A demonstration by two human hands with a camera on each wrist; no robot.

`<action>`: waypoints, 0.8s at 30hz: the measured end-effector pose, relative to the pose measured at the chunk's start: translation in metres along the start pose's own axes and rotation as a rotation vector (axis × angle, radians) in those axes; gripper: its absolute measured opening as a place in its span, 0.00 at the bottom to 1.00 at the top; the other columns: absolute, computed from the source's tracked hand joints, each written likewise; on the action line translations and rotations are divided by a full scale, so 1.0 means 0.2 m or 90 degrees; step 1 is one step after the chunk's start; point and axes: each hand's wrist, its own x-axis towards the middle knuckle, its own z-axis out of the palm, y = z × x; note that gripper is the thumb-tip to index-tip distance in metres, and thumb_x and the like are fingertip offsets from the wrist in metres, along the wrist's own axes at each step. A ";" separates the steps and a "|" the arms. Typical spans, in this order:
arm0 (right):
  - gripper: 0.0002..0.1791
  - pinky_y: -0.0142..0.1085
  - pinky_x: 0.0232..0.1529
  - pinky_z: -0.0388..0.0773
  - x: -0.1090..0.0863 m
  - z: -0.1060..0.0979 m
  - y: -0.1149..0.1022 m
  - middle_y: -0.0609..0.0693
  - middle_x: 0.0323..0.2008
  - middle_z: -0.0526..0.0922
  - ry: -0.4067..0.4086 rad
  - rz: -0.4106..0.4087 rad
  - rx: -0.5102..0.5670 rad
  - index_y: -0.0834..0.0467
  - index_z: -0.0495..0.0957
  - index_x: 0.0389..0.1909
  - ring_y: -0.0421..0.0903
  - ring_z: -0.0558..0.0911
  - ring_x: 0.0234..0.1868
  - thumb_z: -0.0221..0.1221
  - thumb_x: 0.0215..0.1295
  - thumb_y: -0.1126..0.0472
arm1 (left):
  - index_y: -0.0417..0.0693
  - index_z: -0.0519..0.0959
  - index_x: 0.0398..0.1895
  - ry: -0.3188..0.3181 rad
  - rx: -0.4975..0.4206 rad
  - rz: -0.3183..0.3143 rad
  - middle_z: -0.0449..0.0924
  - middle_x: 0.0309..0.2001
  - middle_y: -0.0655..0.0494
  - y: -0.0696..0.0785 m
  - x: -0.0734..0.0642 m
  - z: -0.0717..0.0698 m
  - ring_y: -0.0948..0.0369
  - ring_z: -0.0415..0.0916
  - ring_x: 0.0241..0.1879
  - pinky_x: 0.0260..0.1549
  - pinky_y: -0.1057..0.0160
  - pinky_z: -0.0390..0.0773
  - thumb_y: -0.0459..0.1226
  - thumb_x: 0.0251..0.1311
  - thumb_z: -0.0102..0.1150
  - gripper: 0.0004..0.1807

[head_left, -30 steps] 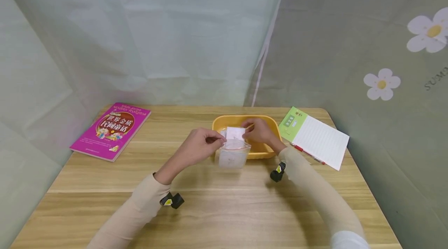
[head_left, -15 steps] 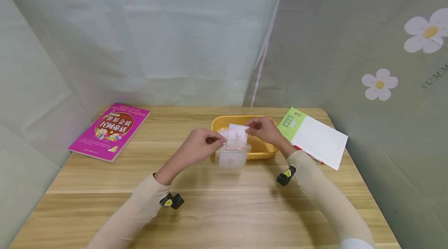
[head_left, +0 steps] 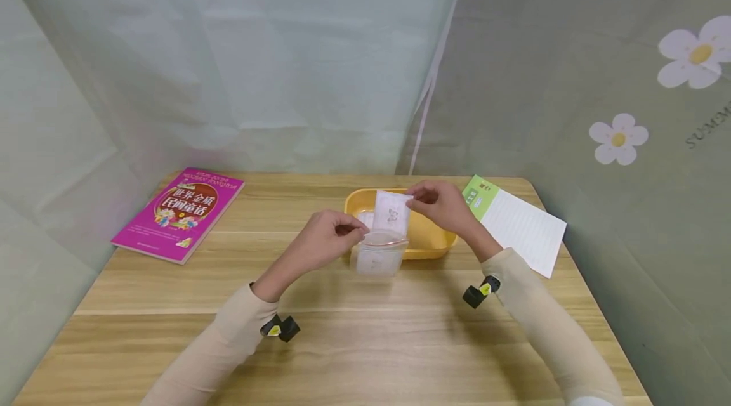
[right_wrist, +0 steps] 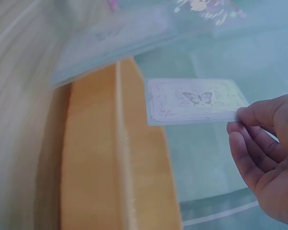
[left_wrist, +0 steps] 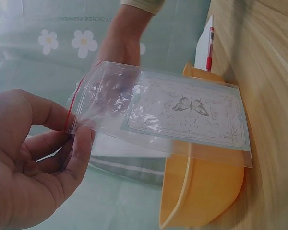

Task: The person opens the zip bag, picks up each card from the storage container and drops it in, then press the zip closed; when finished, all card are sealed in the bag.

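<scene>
My left hand (head_left: 328, 238) pinches the top corner of a clear zip-lock bag (head_left: 365, 269) with a red strip along its mouth. Inside the bag lies a pale card (left_wrist: 189, 112) printed with a butterfly, plain in the left wrist view. A second butterfly card (right_wrist: 197, 100) is pinched at one edge between thumb and fingers of my right hand (head_left: 442, 206). In the head view this card (head_left: 393, 210) stands up behind the bag's mouth, its lower part overlapped by the bag. Both hands are at the yellow plastic tray (head_left: 425, 254), the bag hanging before its front wall.
A magenta book (head_left: 179, 216) lies at the table's back left. At the back right is a lined notepad (head_left: 522, 225) with a green top; a red pen (left_wrist: 210, 50) beside it shows in the left wrist view. Cloth curtains (head_left: 285, 63) with flowers enclose the wooden table (head_left: 365, 342).
My right hand has moved up and to the right, raising its card so more of the butterfly print shows. The left hand and the bag have stayed nearly still. The right forearm now covers the pen.
</scene>
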 end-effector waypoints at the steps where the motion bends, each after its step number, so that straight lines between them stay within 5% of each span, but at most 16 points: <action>1: 0.10 0.40 0.42 0.83 -0.01 -0.01 -0.02 0.53 0.39 0.88 0.003 -0.005 -0.001 0.59 0.86 0.48 0.48 0.86 0.38 0.67 0.67 0.62 | 0.45 0.89 0.41 0.001 0.001 -0.001 0.87 0.37 0.56 0.00 0.00 0.00 0.61 0.80 0.35 0.38 0.60 0.82 0.38 0.68 0.64 0.08; 24: 0.08 0.28 0.33 0.80 -0.15 -0.19 -0.29 0.55 0.36 0.89 0.116 -0.112 0.071 0.61 0.88 0.44 0.47 0.84 0.30 0.68 0.65 0.66 | 0.46 0.89 0.41 -0.006 -0.002 -0.007 0.87 0.36 0.57 0.00 0.00 0.01 0.61 0.80 0.35 0.37 0.61 0.81 0.39 0.68 0.64 0.08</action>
